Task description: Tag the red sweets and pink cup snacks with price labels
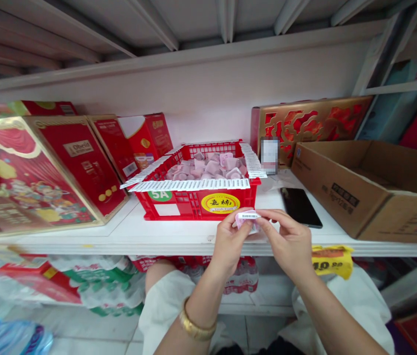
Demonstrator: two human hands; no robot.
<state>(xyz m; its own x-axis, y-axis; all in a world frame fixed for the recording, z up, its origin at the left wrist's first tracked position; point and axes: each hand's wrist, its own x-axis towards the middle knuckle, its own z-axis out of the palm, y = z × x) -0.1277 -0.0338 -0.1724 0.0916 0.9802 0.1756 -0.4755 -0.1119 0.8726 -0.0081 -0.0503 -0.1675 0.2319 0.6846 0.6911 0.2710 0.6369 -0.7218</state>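
The left hand is drawn nearly closed, with thumb and fingers gripping a small pink packet at its left side. The right hand is partly curled; its thumb and forefinger are brought together at the right end of a white barcode label, which lies across the upper part of the packet. Whether the right fingertips pinch the label alone or the packet's edge with it cannot be told. The packet is held up just in front of the shelf, near the lower right front corner of a red crate. A gold-coloured bracelet is worn on the left wrist. The crate stands on the shelf and contains many pink packs lying in a loose heap. Rows of white barcode strips run along its front, left and right rims. A dark phone lies flat on the shelf, just beyond the right hand. To the right of the phone stands an open-topped cardboard box; red and gold gift boxes stand left of the crate.
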